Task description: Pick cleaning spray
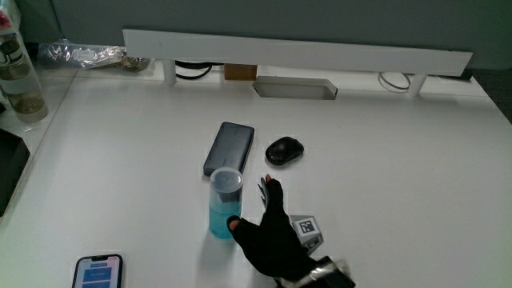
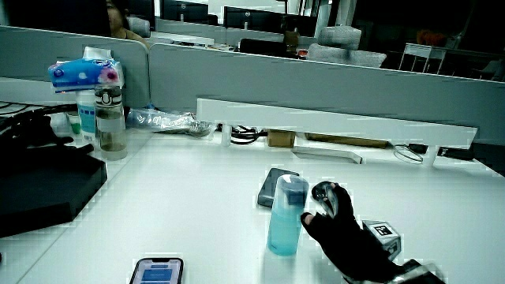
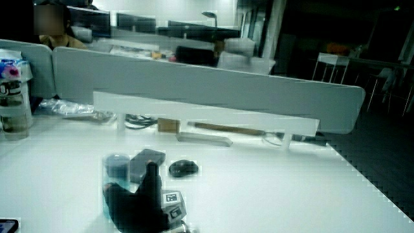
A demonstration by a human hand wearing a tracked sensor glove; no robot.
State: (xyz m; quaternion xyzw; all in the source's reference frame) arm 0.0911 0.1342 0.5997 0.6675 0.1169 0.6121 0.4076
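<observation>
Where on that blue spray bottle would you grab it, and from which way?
Around its middle, I'd judge, coming in level from the person's side. The spray bottle stands upright, a smooth round cylinder with a clear cap, so a wrap grip fits. The hand is already beside it; the dark flat case lies farther from the person.

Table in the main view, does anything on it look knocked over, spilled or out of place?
Nothing stands out. The translucent blue cleaning spray bottle stands upright, the gloved hand beside it, thumb at its base. The black slab-shaped power bank and black computer mouse lie flat; no spill shows.
</observation>
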